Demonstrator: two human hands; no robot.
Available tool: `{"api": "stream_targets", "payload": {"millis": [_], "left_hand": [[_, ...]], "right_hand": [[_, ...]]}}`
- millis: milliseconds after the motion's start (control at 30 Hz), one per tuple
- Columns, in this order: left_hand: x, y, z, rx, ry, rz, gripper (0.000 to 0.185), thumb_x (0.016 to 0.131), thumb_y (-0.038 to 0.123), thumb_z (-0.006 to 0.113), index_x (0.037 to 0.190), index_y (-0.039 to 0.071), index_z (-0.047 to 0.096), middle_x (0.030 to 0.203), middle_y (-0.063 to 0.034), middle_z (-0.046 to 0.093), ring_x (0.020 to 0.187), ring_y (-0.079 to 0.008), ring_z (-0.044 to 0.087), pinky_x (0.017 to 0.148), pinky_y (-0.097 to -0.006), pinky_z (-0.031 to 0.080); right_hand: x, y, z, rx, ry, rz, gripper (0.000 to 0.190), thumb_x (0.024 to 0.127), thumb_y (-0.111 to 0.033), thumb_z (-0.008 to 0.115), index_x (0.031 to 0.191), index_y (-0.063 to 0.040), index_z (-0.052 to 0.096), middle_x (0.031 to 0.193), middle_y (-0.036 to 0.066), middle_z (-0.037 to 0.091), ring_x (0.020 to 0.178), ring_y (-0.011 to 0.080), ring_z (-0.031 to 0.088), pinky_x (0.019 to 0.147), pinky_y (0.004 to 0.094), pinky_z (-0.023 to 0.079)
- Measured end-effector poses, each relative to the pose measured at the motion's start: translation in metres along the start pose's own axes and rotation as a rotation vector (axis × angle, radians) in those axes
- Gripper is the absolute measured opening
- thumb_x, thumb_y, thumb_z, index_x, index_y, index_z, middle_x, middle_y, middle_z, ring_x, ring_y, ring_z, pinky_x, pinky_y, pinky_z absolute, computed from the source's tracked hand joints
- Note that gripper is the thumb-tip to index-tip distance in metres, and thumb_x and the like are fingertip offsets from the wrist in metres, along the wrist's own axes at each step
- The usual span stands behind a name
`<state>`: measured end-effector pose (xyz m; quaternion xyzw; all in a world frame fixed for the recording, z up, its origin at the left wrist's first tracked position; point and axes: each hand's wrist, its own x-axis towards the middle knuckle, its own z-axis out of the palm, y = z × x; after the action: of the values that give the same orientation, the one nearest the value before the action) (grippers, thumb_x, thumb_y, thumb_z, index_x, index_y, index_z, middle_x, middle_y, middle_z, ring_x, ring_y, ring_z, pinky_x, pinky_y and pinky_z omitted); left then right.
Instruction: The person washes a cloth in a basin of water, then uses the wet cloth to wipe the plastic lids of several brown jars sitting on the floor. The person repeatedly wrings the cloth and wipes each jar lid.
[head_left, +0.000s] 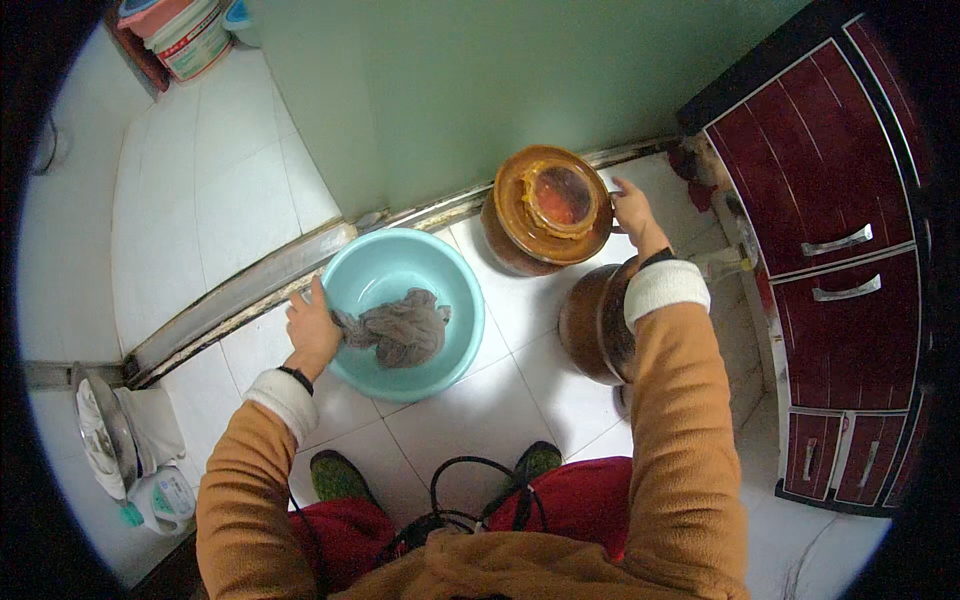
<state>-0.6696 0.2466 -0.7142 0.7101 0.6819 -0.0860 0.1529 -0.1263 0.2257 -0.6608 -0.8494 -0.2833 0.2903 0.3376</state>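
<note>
A turquoise plastic basin (405, 251) stands on the white tiles with a crumpled wet-looking grey-brown cloth (409, 330) inside. My left hand (313, 326) holds the basin's left rim, close to one end of the cloth. To the right, my right hand (639, 214) grips the right side of a brown glazed pickling jar (517, 251), where a dark handle partly shows. The jar has a wide flared collar; a round lid (562, 196), reddish in the middle, sits at its mouth. Below it, a second brown glazed jar (592, 322) is partly covered by my right forearm.
A raised door sill (247, 270) runs behind the basin beside a frosted green glass panel (450, 97). Dark red cabinets (817, 165) line the right. At lower left are a plastic jug (161, 499) and a metal pan (112, 435). A black cable (457, 461) hangs before my legs.
</note>
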Motion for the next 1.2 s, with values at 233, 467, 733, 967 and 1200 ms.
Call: {"api": "stream_targets", "payload": {"millis": [233, 467, 733, 967, 1200], "left_hand": [[0.026, 0.102, -0.016, -0.729, -0.192, 0.434, 0.075, 0.086, 0.029, 0.073, 0.145, 0.002, 0.036, 0.093, -0.0173, 0.066, 0.076, -0.0297, 0.066, 0.063, -0.0376, 0.052], [0.044, 0.249, -0.02, -1.3, -0.644, 0.197, 0.054, 0.096, 0.027, 0.051, 0.143, 0.007, 0.033, 0.09, -0.0192, 0.066, 0.06, -0.0251, 0.067, 0.048, -0.0376, 0.058], [0.028, 0.266, -0.031, -1.277, -0.449, 0.272, 0.037, 0.093, 0.01, 0.041, 0.129, 0.002, 0.043, 0.085, -0.0199, 0.067, 0.051, -0.0255, 0.066, 0.039, -0.0342, 0.056], [-0.013, 0.241, -0.028, -1.317, -0.474, 0.1, 0.034, 0.093, 0.01, 0.044, 0.124, -0.003, 0.043, 0.083, -0.0205, 0.067, 0.054, -0.027, 0.067, 0.041, -0.0372, 0.057], [-0.048, 0.206, -0.025, -1.344, -0.505, 0.108, 0.033, 0.092, 0.008, 0.043, 0.122, -0.007, 0.042, 0.083, -0.021, 0.067, 0.054, -0.0282, 0.067, 0.042, -0.0378, 0.058]], "right_hand": [[0.006, -0.025, 0.006, -0.172, -0.167, 0.088, 0.033, 0.093, -0.01, 0.058, 0.126, -0.012, 0.063, 0.101, 0.014, 0.071, 0.085, 0.0306, 0.07, 0.065, 0.049, 0.059], [-0.008, -0.031, 0.006, -0.437, -0.067, -0.165, 0.044, 0.08, -0.008, 0.06, 0.124, -0.01, 0.065, 0.113, 0.024, 0.066, 0.105, 0.0375, 0.065, 0.09, 0.0411, 0.052], [-0.015, -0.043, 0.009, -0.595, -0.07, -0.242, 0.037, 0.081, -0.006, 0.056, 0.116, -0.008, 0.068, 0.111, 0.021, 0.068, 0.104, 0.0365, 0.065, 0.091, 0.0418, 0.051], [-0.037, -0.041, 0.017, -0.561, -0.14, -0.29, 0.038, 0.081, -0.006, 0.061, 0.118, -0.011, 0.068, 0.112, 0.018, 0.068, 0.103, 0.0348, 0.066, 0.09, 0.0399, 0.052], [-0.08, -0.039, 0.03, -0.576, -0.134, -0.323, 0.04, 0.08, -0.002, 0.059, 0.118, -0.009, 0.068, 0.112, 0.02, 0.068, 0.105, 0.0349, 0.065, 0.091, 0.0396, 0.051]]}}
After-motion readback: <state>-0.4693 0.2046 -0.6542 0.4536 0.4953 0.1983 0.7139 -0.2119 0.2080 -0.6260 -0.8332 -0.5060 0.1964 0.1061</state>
